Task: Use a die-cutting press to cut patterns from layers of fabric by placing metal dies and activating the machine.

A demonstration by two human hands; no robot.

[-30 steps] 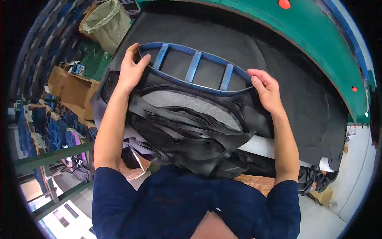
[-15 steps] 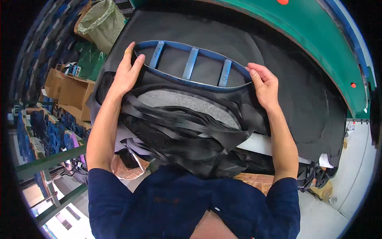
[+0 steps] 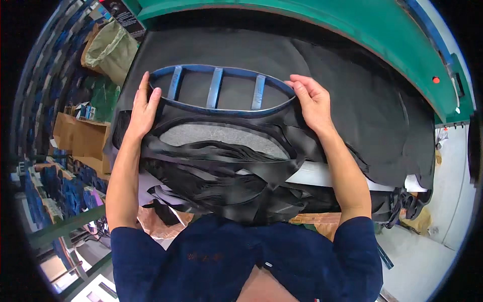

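Observation:
A blue cutting die (image 3: 215,89), a long pointed oval frame with three crossbars, lies on black sheet material (image 3: 352,100). My left hand (image 3: 144,109) is around its left end, thumb on the near side and fingers stretched along the far side. At the opposite tip, my right hand (image 3: 313,103) pinches the frame between thumb and curled fingers. Just nearer to me, a long oval opening in the black sheets bares a grey surface (image 3: 221,137). Loose black strips and cut layers (image 3: 216,183) hang in a heap over the front edge.
A green machine beam (image 3: 282,11) with a red button arches across the far side. On the left stand an open cardboard box (image 3: 83,138), a bag-lined bin (image 3: 111,50) and shelves of blue-edged frames (image 3: 45,100). Black scraps (image 3: 400,206) dangle at the right front corner.
My view has shifted and turned slightly, so the die and both hands appear further left and the die more level. Both hands keep their hold at its ends.

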